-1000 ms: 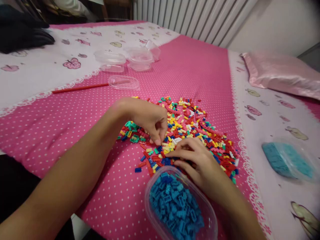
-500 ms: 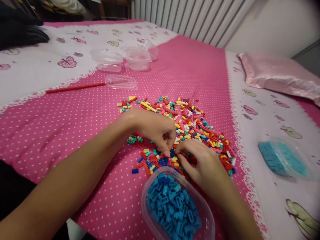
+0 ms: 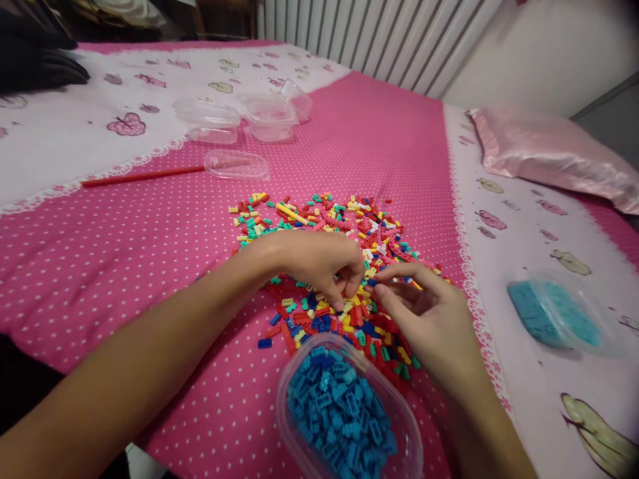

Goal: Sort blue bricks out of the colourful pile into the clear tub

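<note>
The left hand [image 3: 315, 261] is dipping its fingertips into the pile of small coloured bricks [image 3: 349, 216] on the pink dotted bedspread [image 3: 150, 266] — the right hand [image 3: 432, 319] is hovering just beside, fingers loosely curled. A clear tub of blue bricks [image 3: 282, 399] is sitting near both wrists.

**Quick headcount, for anyone keeping score**

Two hands in shot: one left hand [image 3: 319, 263], one right hand [image 3: 429, 319]. One big heap of little bricks [image 3: 339, 219] in red, yellow, blue, green, pink and white, so six colours, and way too many pieces to count. One clear tub [image 3: 282, 399] packed with blue bricks, also uncountable. One bag [image 3: 552, 313] of teal bricks. Further back are the empty tubs [image 3: 269, 113]: I get three, maybe four, but they overlap so I can't be sure. Then one loose lid [image 3: 235, 165], one red stick [image 3: 140, 176] and one pink pillow [image 3: 549, 146].
</note>
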Action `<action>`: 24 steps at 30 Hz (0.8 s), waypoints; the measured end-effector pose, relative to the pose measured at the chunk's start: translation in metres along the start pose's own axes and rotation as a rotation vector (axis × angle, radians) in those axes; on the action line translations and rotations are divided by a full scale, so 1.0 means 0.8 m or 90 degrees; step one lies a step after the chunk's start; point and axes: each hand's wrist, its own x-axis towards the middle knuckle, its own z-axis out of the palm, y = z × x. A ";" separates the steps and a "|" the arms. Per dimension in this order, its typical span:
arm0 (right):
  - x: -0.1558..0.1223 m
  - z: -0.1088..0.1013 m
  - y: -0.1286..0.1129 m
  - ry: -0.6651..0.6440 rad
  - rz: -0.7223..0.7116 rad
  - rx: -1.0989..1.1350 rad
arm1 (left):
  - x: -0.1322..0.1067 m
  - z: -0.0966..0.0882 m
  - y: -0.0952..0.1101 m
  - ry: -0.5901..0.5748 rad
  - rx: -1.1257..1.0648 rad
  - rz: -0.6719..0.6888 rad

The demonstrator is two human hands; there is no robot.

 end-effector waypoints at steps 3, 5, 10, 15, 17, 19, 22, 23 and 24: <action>0.001 -0.001 0.001 -0.032 -0.016 -0.046 | 0.001 0.006 0.005 -0.007 0.063 -0.044; 0.000 0.000 0.002 -0.040 -0.015 -0.042 | 0.001 0.007 0.009 0.007 0.096 -0.061; -0.002 0.001 0.002 -0.001 0.048 -0.008 | 0.004 0.007 0.009 0.030 0.123 -0.043; 0.000 -0.001 0.002 0.006 0.055 -0.059 | 0.007 0.009 -0.004 0.040 0.106 -0.014; 0.000 -0.002 0.002 0.003 0.042 -0.071 | 0.006 0.008 -0.007 0.042 0.096 0.000; 0.001 -0.002 0.004 -0.007 0.030 -0.073 | 0.005 0.004 -0.009 0.038 0.074 0.029; 0.002 -0.002 0.006 -0.024 0.023 -0.041 | 0.001 -0.004 -0.008 0.058 0.026 0.071; 0.002 -0.002 0.006 -0.025 0.023 -0.023 | 0.000 -0.007 -0.008 0.071 0.005 0.080; 0.002 -0.002 0.006 -0.022 0.022 -0.006 | 0.000 -0.010 -0.007 0.085 -0.016 0.087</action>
